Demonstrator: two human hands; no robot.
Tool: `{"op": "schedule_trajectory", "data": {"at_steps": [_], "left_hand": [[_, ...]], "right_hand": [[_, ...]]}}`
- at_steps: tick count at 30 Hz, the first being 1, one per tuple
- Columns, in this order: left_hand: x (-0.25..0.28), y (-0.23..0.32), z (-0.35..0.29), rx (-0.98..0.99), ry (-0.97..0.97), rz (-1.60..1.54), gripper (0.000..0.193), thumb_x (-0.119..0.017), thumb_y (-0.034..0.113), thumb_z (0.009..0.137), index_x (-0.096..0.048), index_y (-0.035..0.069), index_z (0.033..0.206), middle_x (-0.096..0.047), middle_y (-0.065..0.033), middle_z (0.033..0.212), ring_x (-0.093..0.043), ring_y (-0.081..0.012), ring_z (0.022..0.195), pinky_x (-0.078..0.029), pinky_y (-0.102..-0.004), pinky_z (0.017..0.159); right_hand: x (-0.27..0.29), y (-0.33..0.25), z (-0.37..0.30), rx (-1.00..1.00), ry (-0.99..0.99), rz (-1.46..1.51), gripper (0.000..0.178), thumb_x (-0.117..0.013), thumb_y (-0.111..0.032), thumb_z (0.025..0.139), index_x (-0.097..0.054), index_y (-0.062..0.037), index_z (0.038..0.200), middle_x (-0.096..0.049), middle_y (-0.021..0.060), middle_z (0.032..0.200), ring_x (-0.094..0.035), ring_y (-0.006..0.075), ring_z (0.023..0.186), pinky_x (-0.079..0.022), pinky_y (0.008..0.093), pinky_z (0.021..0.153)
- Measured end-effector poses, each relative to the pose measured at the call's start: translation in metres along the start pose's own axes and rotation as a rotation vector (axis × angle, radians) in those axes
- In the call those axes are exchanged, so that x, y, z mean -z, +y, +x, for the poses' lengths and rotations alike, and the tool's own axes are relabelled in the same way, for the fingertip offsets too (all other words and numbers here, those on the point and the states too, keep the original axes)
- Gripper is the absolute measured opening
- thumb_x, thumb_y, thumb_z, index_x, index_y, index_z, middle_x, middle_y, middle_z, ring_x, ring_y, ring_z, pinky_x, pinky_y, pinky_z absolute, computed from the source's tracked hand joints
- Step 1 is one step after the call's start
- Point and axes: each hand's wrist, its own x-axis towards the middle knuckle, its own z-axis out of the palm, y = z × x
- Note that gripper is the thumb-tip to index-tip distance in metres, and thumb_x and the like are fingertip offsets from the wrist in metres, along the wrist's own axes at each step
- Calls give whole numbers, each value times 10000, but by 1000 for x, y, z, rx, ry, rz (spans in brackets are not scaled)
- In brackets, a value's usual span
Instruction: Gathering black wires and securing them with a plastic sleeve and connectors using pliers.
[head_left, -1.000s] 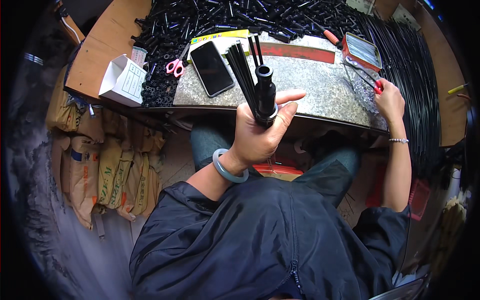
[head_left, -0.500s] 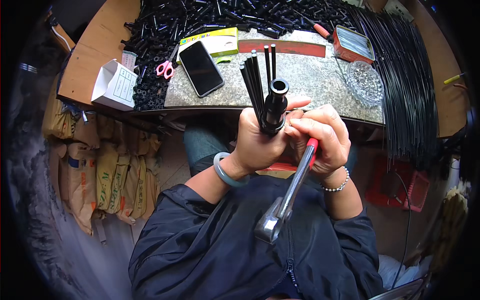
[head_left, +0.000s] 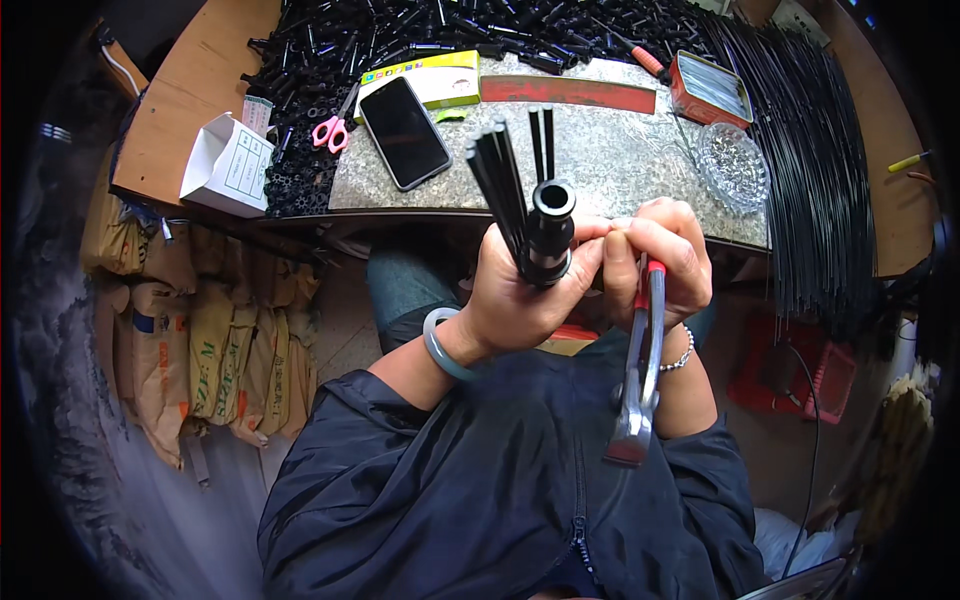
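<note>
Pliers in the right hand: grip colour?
The pliers have red grips; the head view shows them best.

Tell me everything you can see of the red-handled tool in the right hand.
The red-handled tool looks like pliers: two slim, silvery metal arms with red ends, leading to a broad metal head. It sits in the grip of the right hand, its head toward the picture's lower edge, seen against the dark jacket. The handle ends are partly hidden by the hand; whether its jaws are shut is unclear.
</note>
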Motion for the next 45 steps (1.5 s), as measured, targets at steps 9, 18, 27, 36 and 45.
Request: {"op": "schedule_trajectory", "data": {"at_steps": [9, 18, 27, 36, 45], "left_hand": [[3, -3, -1, 85, -30, -30, 245, -533, 40, 892, -568, -79, 1104, -596, -32, 818, -536, -61, 726, -447, -203, 647], [3, -4, -4, 87, -26, -150, 388, -602, 128, 863, -528, -103, 1166, -496, 35, 724, -421, -28, 647, -353, -182, 586], [8, -8, -4, 59, -42, -116, 417, -623, 170, 868, -525, -96, 1173, -507, 31, 728, -430, -34, 631, -360, -194, 567], [13, -3, 3, 31, 21, -11, 263, -630, 90, 832, -629, -28, 1067, -646, -48, 839, -565, -64, 767, -468, -225, 681], [31, 7, 10, 177, 169, 16, 245, -514, 66, 917, -586, -57, 1117, -487, 37, 573, -368, -3, 427, -285, -170, 396]], "right_hand": [[-4, -8, 1, 162, -103, 32, 300, -756, -86, 664, -625, -53, 933, -563, 25, 694, -513, 159, 542, -390, 285, 485], [-13, -9, -2, 190, -86, 48, 388, -759, -117, 598, -635, -64, 963, -558, 12, 714, -506, 146, 549, -379, 270, 492], [-14, -10, 0, 150, -95, 58, 365, -748, -113, 604, -634, -62, 948, -568, 17, 716, -527, 156, 560, -384, 278, 500], [-7, -20, 26, -165, -320, 162, 201, -743, -105, 747, -617, -10, 872, -620, 89, 707, -568, 186, 616, -467, 280, 598], [68, -55, 24, -869, -979, 106, 223, -527, -61, 891, -557, 24, 1094, -515, 33, 638, -525, 109, 527, -437, 243, 540]]}}
